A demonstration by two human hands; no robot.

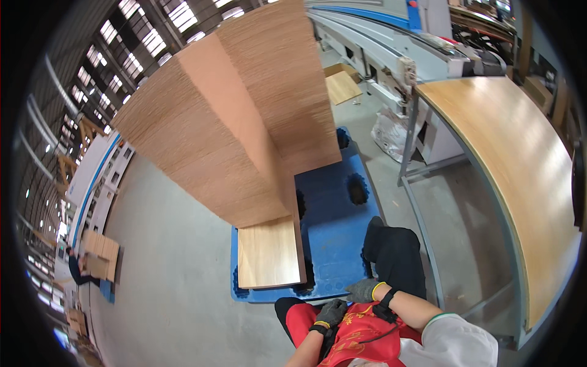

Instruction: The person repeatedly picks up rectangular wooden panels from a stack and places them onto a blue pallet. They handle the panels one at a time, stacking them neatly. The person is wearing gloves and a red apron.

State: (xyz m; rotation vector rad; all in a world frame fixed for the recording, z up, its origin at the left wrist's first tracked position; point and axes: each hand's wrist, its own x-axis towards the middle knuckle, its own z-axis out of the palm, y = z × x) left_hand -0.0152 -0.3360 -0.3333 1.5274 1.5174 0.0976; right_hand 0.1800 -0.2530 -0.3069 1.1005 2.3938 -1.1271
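Gloved hands first: my left hand [331, 312] in its dark grey work glove is curled loosely against my red apron [358, 333], holding nothing, and my right hand [363, 290] hangs half-closed just beside it. Past them sits the blue plastic pallet [333, 244] carrying tall stacks of thin brown wooden sheets [226, 122], with a long wood-topped workbench [520, 177] on the right.

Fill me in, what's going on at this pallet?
A person stands at a blue pallet stacked with tall piles of thin wood sheets; one low pile sits at the near corner. Both gloved hands are drawn in at the waist, over a red apron: left hand and right hand close together, holding no sheet. A wood-topped table stands to the right, with a long machine behind it. Another person handles boards far left.
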